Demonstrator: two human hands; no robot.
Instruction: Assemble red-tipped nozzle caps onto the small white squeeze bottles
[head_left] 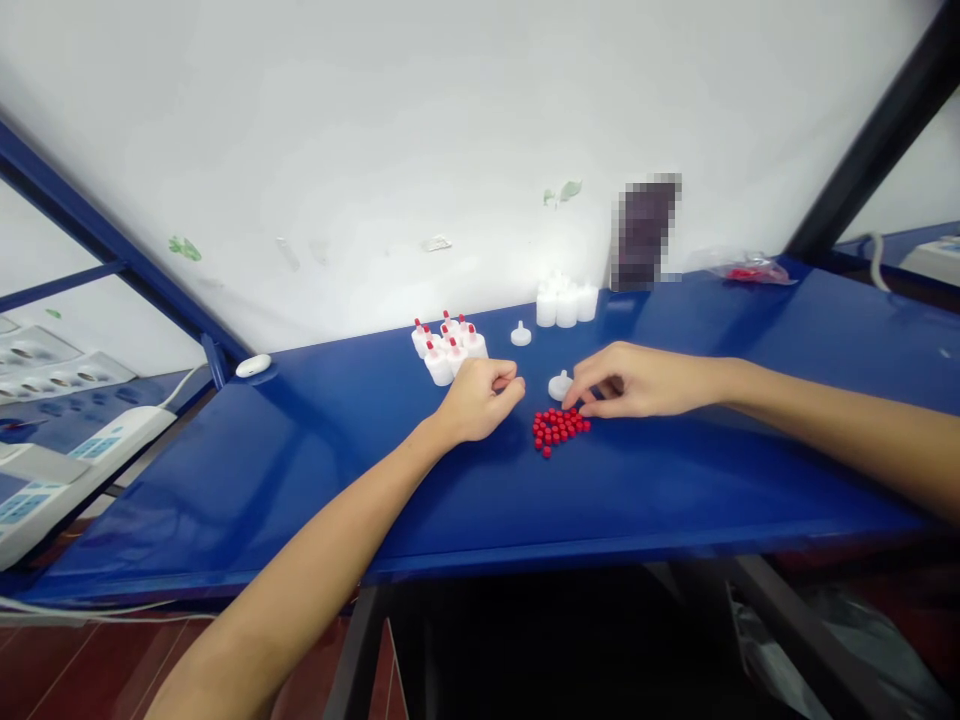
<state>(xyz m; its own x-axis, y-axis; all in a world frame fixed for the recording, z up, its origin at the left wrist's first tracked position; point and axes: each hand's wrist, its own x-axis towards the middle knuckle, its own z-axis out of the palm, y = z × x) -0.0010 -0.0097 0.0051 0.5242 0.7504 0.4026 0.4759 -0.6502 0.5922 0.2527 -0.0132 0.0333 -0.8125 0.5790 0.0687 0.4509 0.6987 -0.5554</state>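
Observation:
Several small red caps (556, 430) lie in a loose patch on the blue table (315, 470). My right hand (622, 382) is at their upper right edge, thumb and forefinger bent toward the caps; whether a cap is between the fingertips is too small to tell. A white nozzle lid (559, 386) lies just left of its fingers. My left hand (484, 398) is closed, left of the caps, and anything inside it is hidden. Behind it stand several white bottles with red-tipped nozzles (439, 368). Another white nozzle lid (520, 335) lies farther back.
Several white bottles (567, 306) stand by the wall. A blurred dark upright object (643, 235) and a plastic bag with red pieces (750, 268) are at back right. A white oval object (253, 366) lies back left, near power strips (90, 455).

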